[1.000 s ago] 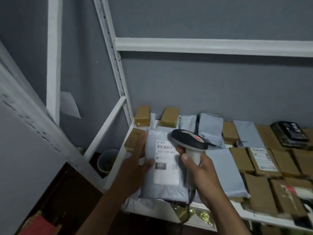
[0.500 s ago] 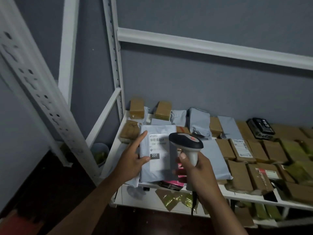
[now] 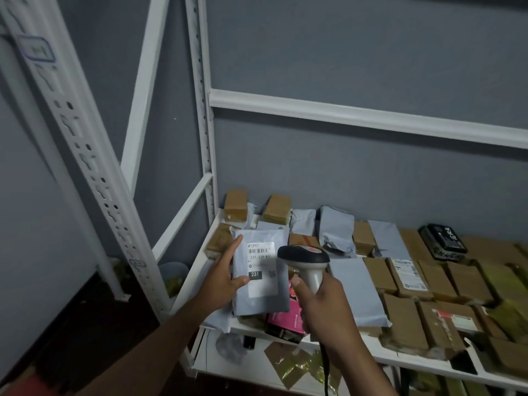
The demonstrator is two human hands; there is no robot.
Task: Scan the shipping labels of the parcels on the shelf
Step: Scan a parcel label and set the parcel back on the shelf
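While my left hand [image 3: 221, 277] grips the grey parcel [image 3: 258, 274] by its left edge, thumb across its face, above the shelf [image 3: 405, 358], my right hand [image 3: 321, 305] wraps the scanner [image 3: 307, 262] handle. The shipping label [image 3: 261, 270] sits at nine o'clock from the scanner head, just beside it, long axis twelve-to-six; the scan looks imminent.

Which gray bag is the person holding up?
The gray bag with the white label reading 231, gripped by the left hand beside the scanner. The other gray bags lie flat on the shelf.
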